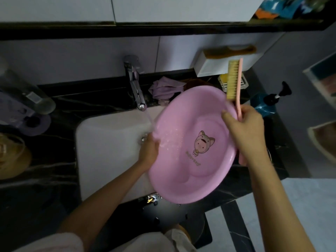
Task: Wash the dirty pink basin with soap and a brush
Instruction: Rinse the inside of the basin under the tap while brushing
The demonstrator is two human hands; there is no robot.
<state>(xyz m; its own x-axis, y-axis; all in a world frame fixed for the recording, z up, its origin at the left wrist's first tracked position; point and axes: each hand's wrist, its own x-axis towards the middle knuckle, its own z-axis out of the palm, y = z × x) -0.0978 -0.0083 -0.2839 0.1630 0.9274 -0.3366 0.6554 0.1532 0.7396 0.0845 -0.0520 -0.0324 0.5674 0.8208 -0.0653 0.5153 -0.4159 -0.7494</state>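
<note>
The left hand (148, 150) is gripping the tilted pink basin (190, 160) at its rim; the right hand (243, 131) — by the opposite rim — is clutching the brush (234, 82).

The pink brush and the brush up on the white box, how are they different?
The pink brush is gripped by the right hand and stands upright, bristles facing left; the orange brush lies flat on the white box, untouched. The pink brush has a pink handle; the orange brush's is orange-brown. Both are long and narrow.
</note>
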